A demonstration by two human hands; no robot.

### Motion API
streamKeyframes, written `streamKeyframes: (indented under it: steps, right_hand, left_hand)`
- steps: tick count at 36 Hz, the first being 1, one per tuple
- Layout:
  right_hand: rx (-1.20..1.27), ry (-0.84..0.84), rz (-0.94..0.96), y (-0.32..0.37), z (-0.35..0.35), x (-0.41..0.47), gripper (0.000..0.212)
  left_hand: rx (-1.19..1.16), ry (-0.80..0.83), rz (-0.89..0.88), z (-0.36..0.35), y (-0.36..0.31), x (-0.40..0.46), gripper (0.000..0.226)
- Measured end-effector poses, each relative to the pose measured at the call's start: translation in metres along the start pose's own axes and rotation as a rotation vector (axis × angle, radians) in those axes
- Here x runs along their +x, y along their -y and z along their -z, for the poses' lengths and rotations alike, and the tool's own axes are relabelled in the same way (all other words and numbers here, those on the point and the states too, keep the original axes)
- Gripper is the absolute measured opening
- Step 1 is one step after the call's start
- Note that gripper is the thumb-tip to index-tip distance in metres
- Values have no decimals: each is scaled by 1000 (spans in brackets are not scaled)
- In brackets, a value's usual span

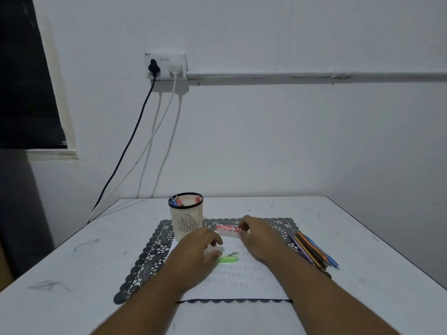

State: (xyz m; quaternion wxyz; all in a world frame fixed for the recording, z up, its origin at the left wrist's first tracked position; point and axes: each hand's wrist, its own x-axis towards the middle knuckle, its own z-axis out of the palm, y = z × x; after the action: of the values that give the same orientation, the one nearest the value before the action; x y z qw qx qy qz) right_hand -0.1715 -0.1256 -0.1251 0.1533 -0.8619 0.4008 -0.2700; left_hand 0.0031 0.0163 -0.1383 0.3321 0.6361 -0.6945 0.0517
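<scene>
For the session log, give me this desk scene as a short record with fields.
surface: white table, with a dark lace mat and a sheet of paper on it
right hand: pinches a red-and-white box at the paper's far edge
left hand: fingers curled beside a green item; grip unclear
cup: upright at the mat's far left corner, pens inside
pencils: bundle lying at the mat's right edge

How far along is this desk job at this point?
Done: pens stand in the cup. In hand: the right hand pinches a red-and-white box; the left hand is by a green item. Probably left: coloured pencils lie loose on the mat.
</scene>
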Motion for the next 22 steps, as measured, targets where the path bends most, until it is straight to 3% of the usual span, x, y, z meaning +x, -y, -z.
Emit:
streamKeyframes:
  steps: [6,13,22]
  right_hand:
    - [221,-44,94,7,14,-5,9]
    - [371,27,180,19,17,-10,12]
    - [724,57,140,33,15,-18,14]
  left_hand:
    - [3,-161,-4,3,-2,3,24]
    - [71,-179,7,1,4,6,39]
    - [-5,-180,43,4,11,10,25]
